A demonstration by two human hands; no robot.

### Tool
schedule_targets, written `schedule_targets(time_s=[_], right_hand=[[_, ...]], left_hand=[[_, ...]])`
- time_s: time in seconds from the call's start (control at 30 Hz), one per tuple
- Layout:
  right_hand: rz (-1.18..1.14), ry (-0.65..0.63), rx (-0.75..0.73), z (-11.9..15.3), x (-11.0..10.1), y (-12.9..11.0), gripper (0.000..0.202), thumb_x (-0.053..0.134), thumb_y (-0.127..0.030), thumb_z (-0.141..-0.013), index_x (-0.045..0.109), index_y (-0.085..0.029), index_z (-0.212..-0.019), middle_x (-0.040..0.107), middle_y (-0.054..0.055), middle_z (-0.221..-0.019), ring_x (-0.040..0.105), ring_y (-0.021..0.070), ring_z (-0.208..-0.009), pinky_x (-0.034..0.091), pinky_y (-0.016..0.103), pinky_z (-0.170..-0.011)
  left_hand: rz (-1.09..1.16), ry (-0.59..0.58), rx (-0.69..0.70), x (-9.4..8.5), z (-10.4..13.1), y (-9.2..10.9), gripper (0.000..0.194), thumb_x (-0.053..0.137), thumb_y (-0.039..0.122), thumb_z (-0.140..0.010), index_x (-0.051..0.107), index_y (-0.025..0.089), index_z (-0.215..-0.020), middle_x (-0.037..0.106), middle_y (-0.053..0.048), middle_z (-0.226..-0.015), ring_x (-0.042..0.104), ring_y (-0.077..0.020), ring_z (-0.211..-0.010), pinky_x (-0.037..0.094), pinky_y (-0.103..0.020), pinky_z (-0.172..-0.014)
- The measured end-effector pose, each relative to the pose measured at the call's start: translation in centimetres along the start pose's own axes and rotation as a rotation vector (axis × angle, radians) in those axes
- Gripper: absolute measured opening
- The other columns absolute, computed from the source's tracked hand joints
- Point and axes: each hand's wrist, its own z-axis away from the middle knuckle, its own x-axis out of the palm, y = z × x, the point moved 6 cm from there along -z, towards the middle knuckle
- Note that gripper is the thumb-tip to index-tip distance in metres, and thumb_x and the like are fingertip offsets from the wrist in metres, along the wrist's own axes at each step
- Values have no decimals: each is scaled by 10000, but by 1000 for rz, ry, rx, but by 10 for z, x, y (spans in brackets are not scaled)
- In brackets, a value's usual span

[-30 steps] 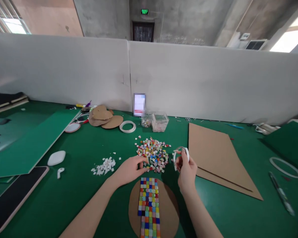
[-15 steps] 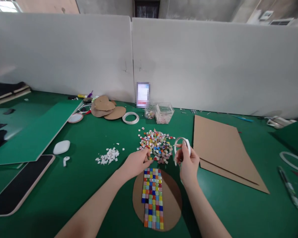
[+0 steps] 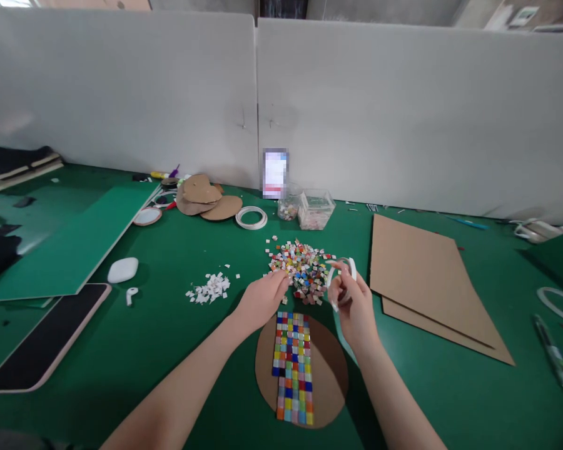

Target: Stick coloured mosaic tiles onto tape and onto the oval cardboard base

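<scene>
Colourful mosaic tiles (image 3: pixel 304 272) lie in a loose pile at the middle of the table. My left hand (image 3: pixel 264 295) is at the pile's left edge, its fingers closed together; whatever is between the fingertips is hidden. To the right of the pile, my right hand (image 3: pixel 355 306) grips a roll of white tape (image 3: pixel 353 269), held up off the table. Below both hands lies a round cardboard disc (image 3: pixel 329 369). A band of square tiles in rows (image 3: pixel 293 369) runs down the disc, left of its middle, with bare cardboard on either side.
White paper scraps (image 3: pixel 209 289) lie left of the pile. Behind it are a tape ring (image 3: pixel 251 218), a clear box (image 3: pixel 316 210) and cardboard pieces (image 3: pixel 199 195). Cardboard sheets (image 3: pixel 417 275) lie right; a phone (image 3: pixel 47 337) and an earbud case (image 3: pixel 122 270) lie left.
My left hand has moved slightly away from me, over the pile's edge, and its fingers have drawn together. My right hand still holds the tape roll. The camera view has shifted a little.
</scene>
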Motion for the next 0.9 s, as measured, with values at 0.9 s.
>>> schedule_targets(time_s=[0.9], right_hand=[[545, -285, -163, 19, 35, 14, 185, 454, -319, -849, 547, -210, -966, 637, 43, -835, 599, 186, -778, 470, 280, -698]], left_hand=[[941, -272, -220, 16, 11, 20, 332, 336, 321, -817, 401, 182, -522, 306, 72, -398, 259, -64, -366, 240, -194, -397]])
